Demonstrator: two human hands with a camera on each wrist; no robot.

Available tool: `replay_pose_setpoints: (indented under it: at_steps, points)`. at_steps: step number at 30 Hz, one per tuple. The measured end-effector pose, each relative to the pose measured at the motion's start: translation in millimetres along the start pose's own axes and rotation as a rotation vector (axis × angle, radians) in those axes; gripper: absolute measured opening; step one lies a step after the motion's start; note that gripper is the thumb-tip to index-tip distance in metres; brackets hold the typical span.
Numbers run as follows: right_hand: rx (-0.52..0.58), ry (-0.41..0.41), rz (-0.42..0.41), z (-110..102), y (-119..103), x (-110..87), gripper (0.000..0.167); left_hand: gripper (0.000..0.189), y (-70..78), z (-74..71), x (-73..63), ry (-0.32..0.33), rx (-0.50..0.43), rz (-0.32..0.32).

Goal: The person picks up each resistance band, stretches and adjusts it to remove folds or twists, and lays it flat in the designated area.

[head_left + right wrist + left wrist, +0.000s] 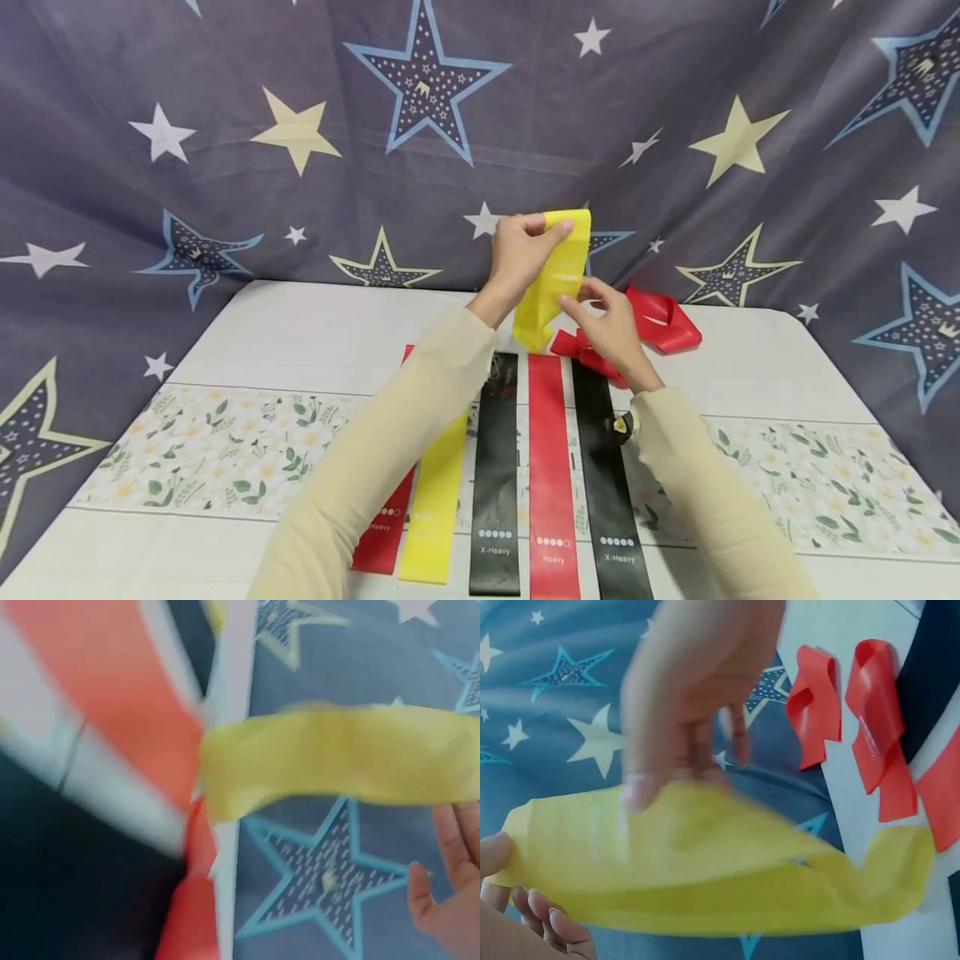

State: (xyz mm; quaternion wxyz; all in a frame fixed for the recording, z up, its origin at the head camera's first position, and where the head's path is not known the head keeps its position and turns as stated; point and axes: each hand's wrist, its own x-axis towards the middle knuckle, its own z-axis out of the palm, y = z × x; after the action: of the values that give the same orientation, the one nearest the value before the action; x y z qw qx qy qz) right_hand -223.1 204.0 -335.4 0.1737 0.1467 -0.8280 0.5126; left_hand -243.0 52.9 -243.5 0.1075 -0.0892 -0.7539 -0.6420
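Note:
A yellow resistance band hangs in a loop above the back of the table. My left hand pinches its upper end between thumb and fingers. Beside the band's right edge is my right hand; its fingers reach to the edge, and the thumb stands apart from the band in the right wrist view. A crumpled red band lies behind the right hand. Below, another yellow band, a red band and a black band lie flat.
A second black band lies under the right forearm, and another red band is partly covered by the left sleeve. The white table has a floral strip across it. A dark star-patterned cloth hangs behind.

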Motion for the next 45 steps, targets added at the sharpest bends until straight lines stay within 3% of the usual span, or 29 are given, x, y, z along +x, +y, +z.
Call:
replay_pose_setpoints:
  at_steps: [8,14,17,19,22,25,27,31,36,40,45]
  points:
    - [0.262,0.013,0.014,6,-18,5.1,0.024,0.030,-16.8,-6.6,-7.9,-0.026,0.052,-0.103]
    - [0.221,0.011,0.020,6,-29,6.9,0.024,0.041,-31.5,-22.5,-20.4,-0.120,0.055,-0.194]
    - [0.193,-0.002,0.033,5,-31,8.2,0.023,0.041,-35.0,-32.4,-26.6,-0.126,0.053,-0.224]
    - [0.175,-0.012,0.041,4,-33,8.4,0.023,0.041,-35.7,-37.5,-29.0,-0.112,0.104,-0.185]
    - [0.151,-0.032,0.042,2,-35,8.0,0.022,0.034,-35.8,-42.5,-30.3,-0.116,0.229,-0.042]
    - [0.141,-0.076,0.020,1,-38,7.8,0.022,0.031,-33.7,-45.1,-30.0,-0.180,0.324,0.108]
    - [0.141,-0.115,0.000,1,-40,8.1,0.021,0.029,-32.4,-45.9,-28.7,-0.236,0.340,0.162]
    - [0.148,-0.174,-0.024,1,-42,7.4,0.021,0.019,-27.0,-47.3,-27.6,-0.298,0.343,0.159]
    - [0.139,-0.162,-0.031,2,-43,4.7,0.021,0.011,-21.4,-47.5,-27.4,-0.302,0.358,0.158]
    - [0.113,-0.058,-0.022,7,-47,2.0,0.022,0.010,-16.4,-47.6,-25.4,-0.256,0.386,0.199]
    - [0.036,0.149,0.057,18,-54,-10.1,0.018,0.010,-2.3,-51.7,-21.5,-0.184,0.412,0.205]
